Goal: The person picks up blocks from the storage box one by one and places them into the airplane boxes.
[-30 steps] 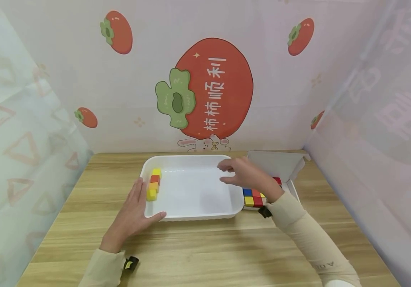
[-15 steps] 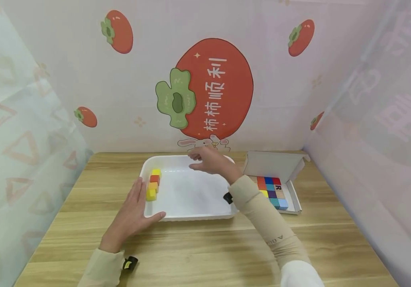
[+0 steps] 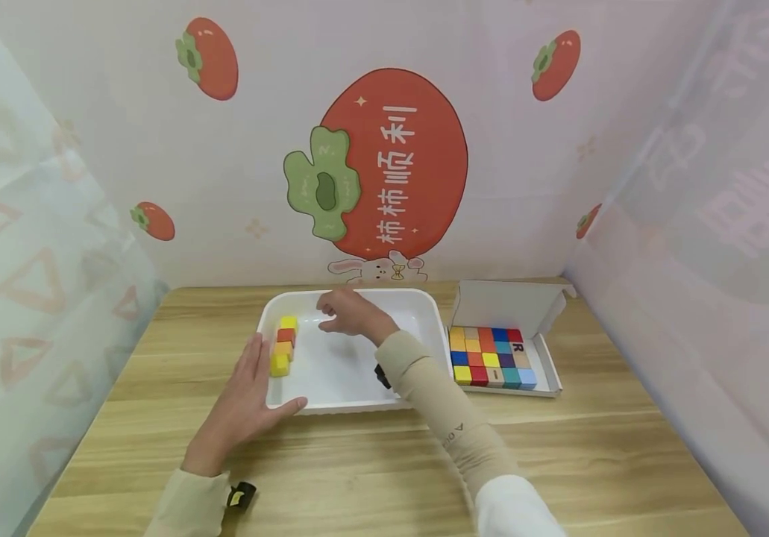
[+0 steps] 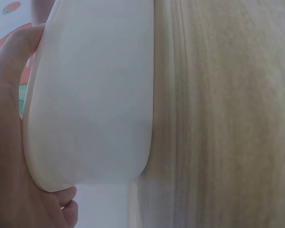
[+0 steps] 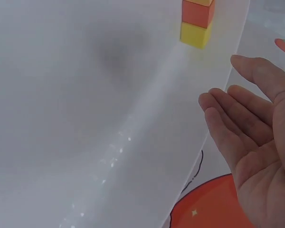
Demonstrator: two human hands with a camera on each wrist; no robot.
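On the wooden surface sits a white tray. Over it, the right hand hovers, its grip loose and holding nothing, near the small blocks inside. The left hand rests flat, grip apart, on the tray's near corner

Beige sleeves, black-and-yellow wrist devices

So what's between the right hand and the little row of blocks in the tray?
Only bare white tray floor, seen from the head view, separates the right hand from the blocks.
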